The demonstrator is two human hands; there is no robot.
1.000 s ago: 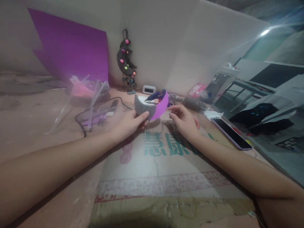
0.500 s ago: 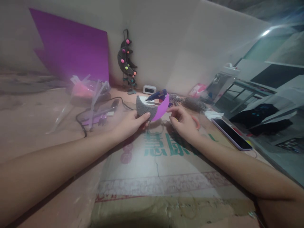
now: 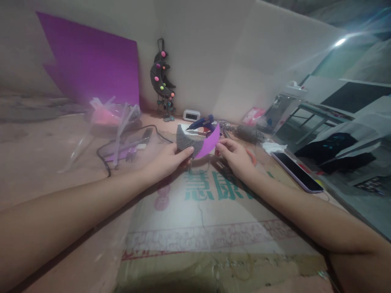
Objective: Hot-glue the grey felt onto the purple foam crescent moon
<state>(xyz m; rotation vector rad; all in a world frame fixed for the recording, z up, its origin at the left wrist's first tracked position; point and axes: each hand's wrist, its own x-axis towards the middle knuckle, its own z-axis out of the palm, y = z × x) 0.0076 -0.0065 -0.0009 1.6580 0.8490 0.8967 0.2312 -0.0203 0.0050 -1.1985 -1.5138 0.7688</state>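
Note:
A crescent moon cutout (image 3: pixel 208 146) is held up over the cardboard, its left part wrapped in dark grey yarn (image 3: pixel 187 141) and its right part bare purple. My left hand (image 3: pixel 181 156) is closed on the wrapped part, thumb on the front and fingers behind. At the purple edge, my right hand (image 3: pixel 230 152) has thumb and forefinger pinched together; whatever is between them is too small to make out. Behind the crescent lies a blue glue gun (image 3: pixel 200 123) on a white sheet. Orange-handled scissors (image 3: pixel 252 156) are partly hidden behind my right hand.
Printed cardboard (image 3: pixel 195 228) covers the table in front. A phone (image 3: pixel 296 171) lies at right, near a ball of grey yarn (image 3: pixel 249 133). At the back stand a small white clock (image 3: pixel 192 115), a finished moon hanging (image 3: pixel 161 77) and a purple sheet (image 3: pixel 97 61). Clear glue sticks (image 3: pixel 120 134) lie left.
My right hand's fingers have closed in from just apart to the crescent's purple edge. The crescent has tilted and shifted slightly right in my left hand.

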